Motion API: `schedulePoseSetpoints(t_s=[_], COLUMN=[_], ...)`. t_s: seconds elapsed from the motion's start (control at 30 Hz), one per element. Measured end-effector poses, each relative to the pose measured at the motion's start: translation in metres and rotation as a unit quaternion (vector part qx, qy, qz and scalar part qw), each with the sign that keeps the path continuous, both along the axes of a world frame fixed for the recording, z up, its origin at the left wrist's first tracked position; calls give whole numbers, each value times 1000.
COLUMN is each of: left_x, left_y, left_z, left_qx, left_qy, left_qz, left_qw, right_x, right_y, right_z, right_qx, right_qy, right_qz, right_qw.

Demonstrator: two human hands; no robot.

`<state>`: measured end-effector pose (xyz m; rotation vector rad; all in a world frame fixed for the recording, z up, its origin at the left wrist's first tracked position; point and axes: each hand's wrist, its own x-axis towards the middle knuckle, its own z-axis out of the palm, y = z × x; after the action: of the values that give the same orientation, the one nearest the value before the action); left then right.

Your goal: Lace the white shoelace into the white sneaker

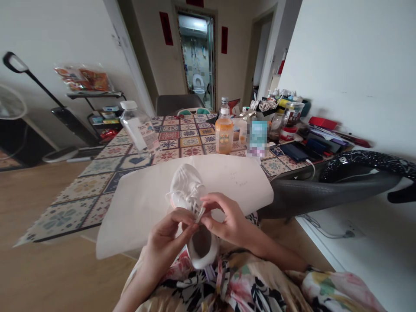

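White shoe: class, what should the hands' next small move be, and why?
Perhaps draw the lace loop snug: it stands out from the side of the white shoe, while the left hand and right hand pinch close together just ahead of its opening.

On the right I see a plain white wall (pixel 351 65) with a socket (pixel 352 226) set low in it; wood-toned floor (pixel 29 190) spreads to the left. The worktop (pixel 190 141), patterned like tiles, reaches toward a grey chair (pixel 178 102) at its far end. Beyond, red strips (pixel 166 28) flank a doorway (pixel 195 60), bright light (pixel 194 22) showing above a toilet (pixel 198 82) inside. A dark rack (pixel 97 94) stands near the left wall (pixel 65 30).
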<state>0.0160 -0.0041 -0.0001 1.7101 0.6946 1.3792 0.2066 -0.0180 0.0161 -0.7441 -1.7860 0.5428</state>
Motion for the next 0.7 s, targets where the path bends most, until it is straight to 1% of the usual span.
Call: schedulePoseSetpoints(t_s=[0.07, 0.17, 0.23, 0.33, 0.43, 0.6, 0.7], left_x=[1, 2, 3, 4, 2, -4, -5], left_y=[0, -1, -2, -1, 0, 2, 3], left_z=[-1, -1, -1, 0, 0, -1, 1], left_qx=[-18, -42, -47, -37, -10, 84, 130], left_qy=[-14, -38, -46, -38, -12, 48, 73], left_qz=[4, 12, 12, 15, 16, 26, 44], left_qw=[1000, 998, 998, 998, 1000, 995, 988], right_x=[2, 1, -1, -2, -2, -2, -2], right_y=[-2, -3, -3, -3, -2, 0, 1], right_z=[2, 2, 3, 4, 5, 5, 4], right_qx=[39, 108, 128, 115, 109, 90, 61], right_qy=[-25, -92, -125, -147, -150, -146, -130], right_qz=[-20, -43, -53, -61, -54, -41, -42], right_qw=[999, 989, 982, 981, 981, 984, 989])
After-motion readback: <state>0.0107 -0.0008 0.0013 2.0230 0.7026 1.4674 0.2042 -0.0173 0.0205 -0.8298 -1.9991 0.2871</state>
